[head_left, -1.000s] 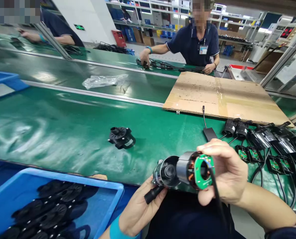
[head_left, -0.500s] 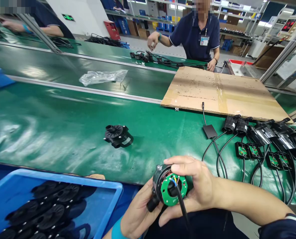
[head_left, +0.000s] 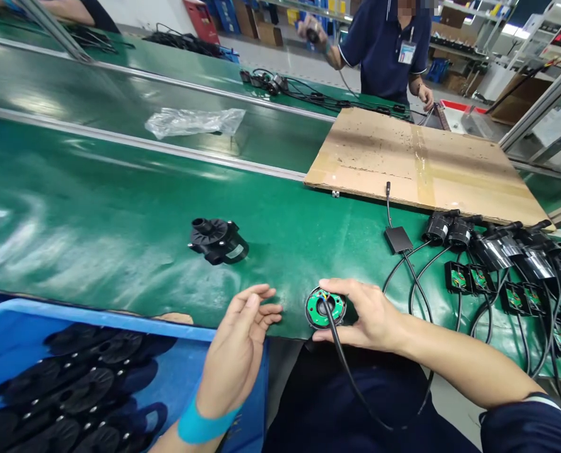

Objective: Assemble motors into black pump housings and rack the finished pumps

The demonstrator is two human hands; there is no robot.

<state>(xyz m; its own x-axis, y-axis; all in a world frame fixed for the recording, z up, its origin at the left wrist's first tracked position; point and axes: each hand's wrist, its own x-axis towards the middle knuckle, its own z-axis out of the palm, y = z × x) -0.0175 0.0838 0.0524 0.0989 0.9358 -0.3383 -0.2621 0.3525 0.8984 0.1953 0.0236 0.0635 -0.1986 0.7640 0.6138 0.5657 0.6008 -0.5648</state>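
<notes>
My right hand (head_left: 369, 314) grips a round black pump (head_left: 311, 314) by its side at the near edge of the green bench. The pump's open end faces me and shows a green ring-shaped circuit board (head_left: 315, 308). From the board's centre a black cable (head_left: 344, 362) loops down over my lap. To the left of the pump, apart from it, my left hand (head_left: 237, 340) holds nothing, its fingers loosely curled and apart. Another black pump (head_left: 220, 241) stands on the bench farther left, its round port pointing up.
A blue bin (head_left: 186, 333) of black pumps is at lower left. Wired pumps (head_left: 492, 251) and small open boxes with green boards (head_left: 469, 277) crowd the right. A cardboard sheet (head_left: 384, 145) and a plastic bag (head_left: 195, 121) lie beyond. A co-worker (head_left: 379, 50) stands across the bench.
My left hand has let go of the pump and moved left. My right hand has brought the pump to the bench edge. The co-worker's raised hand now holds a dark object.
</notes>
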